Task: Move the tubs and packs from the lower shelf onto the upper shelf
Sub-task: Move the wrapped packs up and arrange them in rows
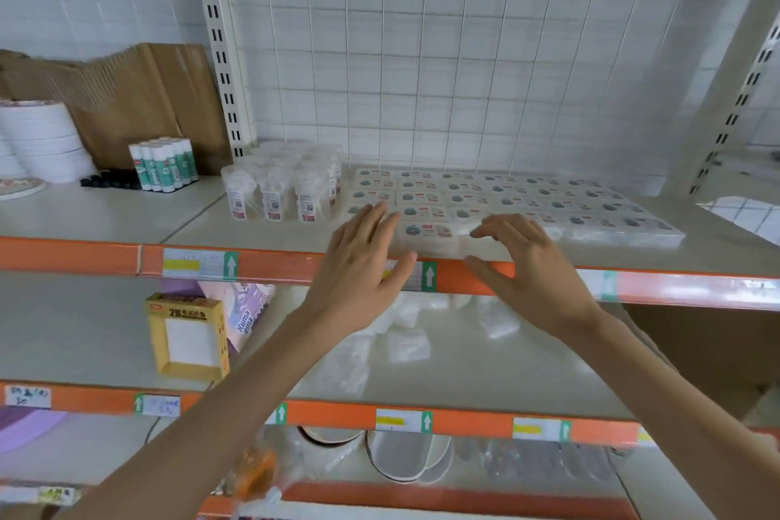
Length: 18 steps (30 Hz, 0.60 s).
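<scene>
Head view. Found left hand (363, 262) with fingers straight and spread, right hand (532, 271) with fingers loosely bent, both empty, at front packs (506, 203) on upper shelf (190, 220). Noted tubs (280, 190) just beside the rows; further clear packs (407, 344) loose on lower shelf (506, 367).

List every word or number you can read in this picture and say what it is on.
"2B": yellow box.
"Kuma": purple-and-white pack beside it.
Tubs, flat packs, glue sticks, shelf tags: print too blurred to read.
</scene>
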Available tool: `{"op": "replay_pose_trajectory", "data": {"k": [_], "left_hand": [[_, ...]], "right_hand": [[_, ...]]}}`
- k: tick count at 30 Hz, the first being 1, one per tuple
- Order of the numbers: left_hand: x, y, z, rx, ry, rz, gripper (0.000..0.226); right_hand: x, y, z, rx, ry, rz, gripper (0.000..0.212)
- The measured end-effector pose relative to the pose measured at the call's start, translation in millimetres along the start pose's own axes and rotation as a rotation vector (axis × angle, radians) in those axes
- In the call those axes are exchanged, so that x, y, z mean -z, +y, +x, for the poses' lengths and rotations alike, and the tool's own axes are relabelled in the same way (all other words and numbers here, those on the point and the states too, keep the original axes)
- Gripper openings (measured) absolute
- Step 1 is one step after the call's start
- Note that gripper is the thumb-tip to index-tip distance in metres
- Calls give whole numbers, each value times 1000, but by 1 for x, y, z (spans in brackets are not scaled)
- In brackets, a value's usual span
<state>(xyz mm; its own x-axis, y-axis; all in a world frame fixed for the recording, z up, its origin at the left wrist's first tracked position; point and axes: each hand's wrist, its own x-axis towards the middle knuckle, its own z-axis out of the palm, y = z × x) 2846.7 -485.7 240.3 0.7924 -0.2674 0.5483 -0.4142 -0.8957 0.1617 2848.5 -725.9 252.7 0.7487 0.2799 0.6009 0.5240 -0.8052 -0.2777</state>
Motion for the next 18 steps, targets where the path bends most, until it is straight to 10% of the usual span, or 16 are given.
{"op": "replay_pose_trajectory", "data": {"k": [18], "left_hand": [[-14, 139, -102, -10, -147, 163, 67]], "right_hand": [[55, 25, -150, -118, -45, -150, 34]]}}
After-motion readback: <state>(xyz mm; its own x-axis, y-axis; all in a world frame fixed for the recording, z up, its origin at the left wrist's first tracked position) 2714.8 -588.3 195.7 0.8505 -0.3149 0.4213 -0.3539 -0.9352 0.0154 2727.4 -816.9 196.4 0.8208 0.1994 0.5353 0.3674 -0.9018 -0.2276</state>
